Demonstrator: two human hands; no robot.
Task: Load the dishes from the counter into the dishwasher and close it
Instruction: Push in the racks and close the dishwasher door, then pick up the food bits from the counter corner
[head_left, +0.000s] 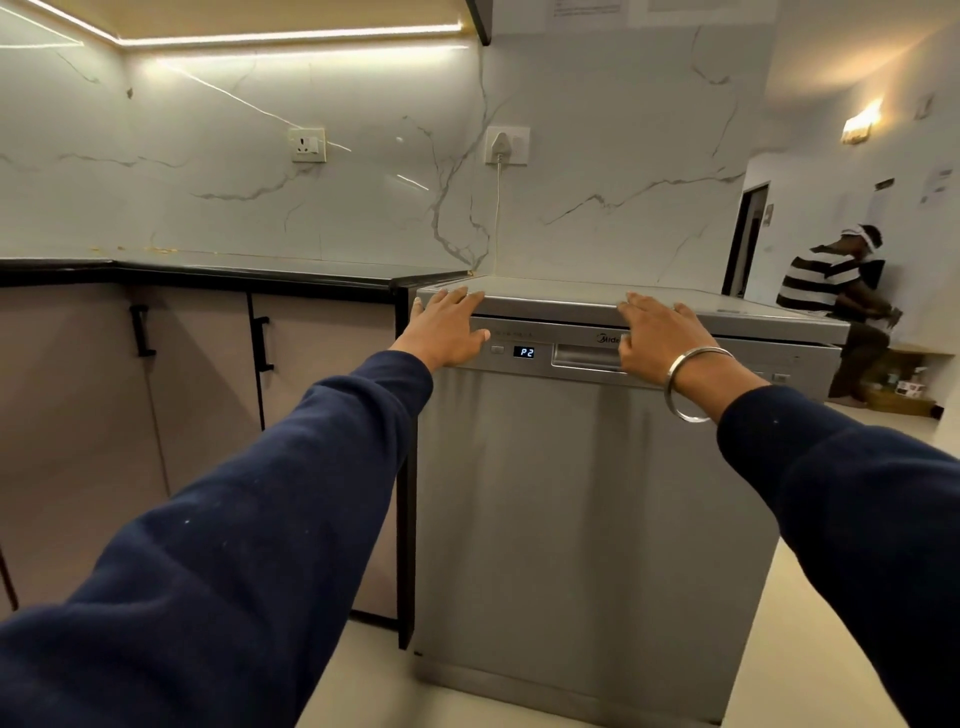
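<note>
A silver freestanding dishwasher (571, 519) stands in front of me with its door upright against the body; its display reads P2. My left hand (449, 330) presses flat on the door's top left corner, fingers straight and reaching over the lid edge. My right hand (657, 335), with a metal bangle on the wrist, lies flat against the door's upper edge beside the recessed handle (584, 357). Neither hand holds anything. No dishes show on the black counter (249, 273) to the left.
Beige cabinets with black handles (202, 389) run under the counter on the left. A plug and white cable (500, 150) hang on the marble wall behind the dishwasher. A person in a striped shirt (831, 291) crouches at the far right by a doorway.
</note>
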